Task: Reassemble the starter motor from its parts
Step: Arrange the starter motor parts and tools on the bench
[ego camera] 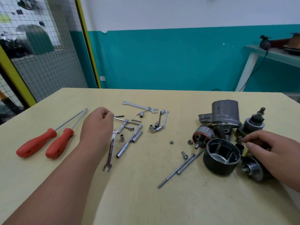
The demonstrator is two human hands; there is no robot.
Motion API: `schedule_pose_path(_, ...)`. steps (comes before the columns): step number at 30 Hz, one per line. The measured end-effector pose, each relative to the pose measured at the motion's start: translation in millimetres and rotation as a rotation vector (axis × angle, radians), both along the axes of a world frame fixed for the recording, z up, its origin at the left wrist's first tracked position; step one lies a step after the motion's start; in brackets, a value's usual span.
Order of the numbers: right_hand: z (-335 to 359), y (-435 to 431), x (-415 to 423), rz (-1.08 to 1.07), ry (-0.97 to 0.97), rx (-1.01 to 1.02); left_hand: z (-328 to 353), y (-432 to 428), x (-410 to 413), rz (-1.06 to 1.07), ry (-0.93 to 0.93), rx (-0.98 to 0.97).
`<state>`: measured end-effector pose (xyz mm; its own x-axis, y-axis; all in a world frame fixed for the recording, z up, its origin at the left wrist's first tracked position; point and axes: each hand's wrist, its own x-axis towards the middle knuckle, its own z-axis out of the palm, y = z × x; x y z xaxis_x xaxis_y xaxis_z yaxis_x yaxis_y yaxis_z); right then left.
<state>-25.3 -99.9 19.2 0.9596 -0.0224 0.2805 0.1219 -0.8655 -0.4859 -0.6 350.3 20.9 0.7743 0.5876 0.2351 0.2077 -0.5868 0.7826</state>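
Barely begun, with armature (pixel 203 134) and field housing (pixel 221 157) apart on table (pixel 146 200), right hand (pixel 266 148) pinching small metal part (pixel 241 138), left hand (pixel 97 124) curled, grasp unclear.

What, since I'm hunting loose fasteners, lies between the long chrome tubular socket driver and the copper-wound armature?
Head view: a small hex nut, then a larger flanged nut nearer the copper-wound armature; otherwise bare yellow tabletop.

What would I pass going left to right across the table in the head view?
Two red screwdrivers → left hand → long socket wrench → two long through bolts → black motor housing → right hand.
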Motion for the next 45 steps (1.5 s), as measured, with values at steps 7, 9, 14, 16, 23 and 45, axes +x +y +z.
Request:
schedule_pose_path(7,40,-9,-16,0.264,0.139,0.023,7,-58,-23,-0.398,-0.081,0.225)
schedule_pose_path(9,49,-23,-20,0.356,0.312,-0.046,7,-80,-36,-0.608,-0.097,0.305)
schedule_pose_path(14,39,-27,-12,0.424,0.342,-0.407,-2,-117,-50,-0.870,-0.057,0.407)
schedule_pose_path(16,35,-26,-12,0.413,0.304,-0.396,-9,-118,-44,-0.873,-0.007,0.363)
schedule_pose_path(23,36,-42,-14,0.411,0.348,-0.158,-22,-97,-26,-0.717,0.059,0.253)
schedule_pose_path(45,36,-29,1,-0.082,0.162,1.747,-13,-106,-32,-0.642,-0.016,0.283)
